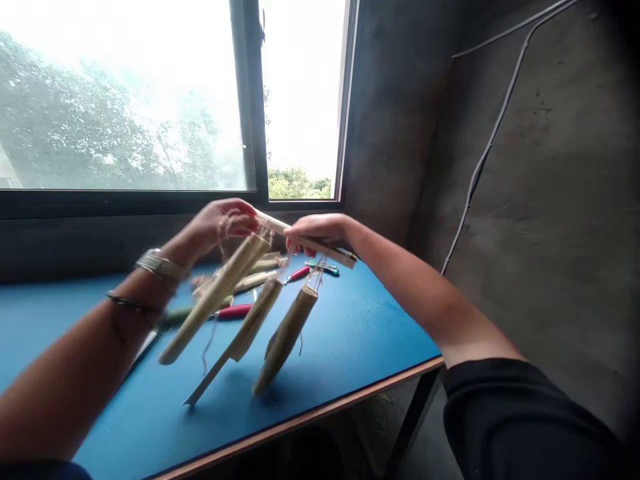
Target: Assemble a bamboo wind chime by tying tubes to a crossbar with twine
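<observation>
A pale bamboo strip (274, 224) is held up over the table, tilted down to the right. My left hand (227, 217) is closed at its left end, with loose pinkish string (223, 233) by the fingers. Further right, my right hand (320, 228) has its fingers wrapped round the strip. Three bamboo pieces hang from it on strings, slanting to the lower left: a long tube (215, 303) by my left hand, a split piece (257, 317) with a narrow tongue in the middle, and a thicker tube (287, 340) on the right. They are somewhat blurred.
Behind the hanging pieces, a red-handled tool (235, 311), another red tool (299, 274), a green-and-black tool (324, 268) and more bamboo pieces (255, 280) lie on the blue table (350, 353). A window (125, 100) stands behind; a cable (483, 160) runs down the right wall.
</observation>
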`<state>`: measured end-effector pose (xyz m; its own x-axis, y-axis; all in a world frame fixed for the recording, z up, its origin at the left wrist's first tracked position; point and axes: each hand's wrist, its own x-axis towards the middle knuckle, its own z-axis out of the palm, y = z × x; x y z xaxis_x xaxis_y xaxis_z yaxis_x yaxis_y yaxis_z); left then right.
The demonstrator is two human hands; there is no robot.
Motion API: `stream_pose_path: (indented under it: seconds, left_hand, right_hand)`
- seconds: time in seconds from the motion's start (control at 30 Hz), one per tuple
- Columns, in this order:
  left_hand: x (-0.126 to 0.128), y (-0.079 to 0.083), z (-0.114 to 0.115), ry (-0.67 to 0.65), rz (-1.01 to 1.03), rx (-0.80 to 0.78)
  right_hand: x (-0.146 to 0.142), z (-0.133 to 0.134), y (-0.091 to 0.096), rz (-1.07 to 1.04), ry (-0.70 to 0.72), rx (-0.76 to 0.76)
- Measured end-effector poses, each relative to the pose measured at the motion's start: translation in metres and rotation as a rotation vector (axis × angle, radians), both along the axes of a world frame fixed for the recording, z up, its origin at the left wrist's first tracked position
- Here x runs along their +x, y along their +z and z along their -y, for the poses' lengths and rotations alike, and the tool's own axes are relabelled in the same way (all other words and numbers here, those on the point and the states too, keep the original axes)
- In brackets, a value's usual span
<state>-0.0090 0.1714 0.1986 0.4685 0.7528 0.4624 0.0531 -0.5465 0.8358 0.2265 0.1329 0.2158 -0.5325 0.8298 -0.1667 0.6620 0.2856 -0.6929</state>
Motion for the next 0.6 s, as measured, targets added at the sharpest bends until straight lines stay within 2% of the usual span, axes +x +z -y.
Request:
stream_pose_path:
  seconds: [0.07,0.13,0.2,0.27,0.33,0.43,0.6]
  left_hand:
    - [0.020,-0.037,-0.016,-0.079,-0.062,-0.086]
    - [0.044,-0.073,-0.030,-0.135,-0.118,-0.148]
    - [0.070,-0.104,-0.043,-0.187,-0.166,-0.214]
    - [0.096,-0.125,-0.056,-0.238,-0.184,-0.284]
    - [0.121,-0.137,-0.067,-0.276,-0.193,-0.338]
    - [0.150,-0.145,-0.077,-0.303,-0.210,-0.385]
    - [0.163,-0.154,-0.083,-0.366,-0.208,-0.459]
  right_hand:
    - [0.022,-0.007,-0.049,-0.044,-0.049,-0.014]
    - [0.044,-0.012,-0.094,-0.044,-0.129,-0.099]
    - [0.065,-0.015,-0.130,-0.034,-0.236,-0.135]
    - [0.085,-0.018,-0.155,-0.011,-0.304,-0.145]
    - [0.103,-0.020,-0.170,0.015,-0.351,-0.133]
    - [0.120,-0.024,-0.182,0.055,-0.408,-0.062]
    - [0.118,-0.034,-0.182,0.017,-0.431,0.198]
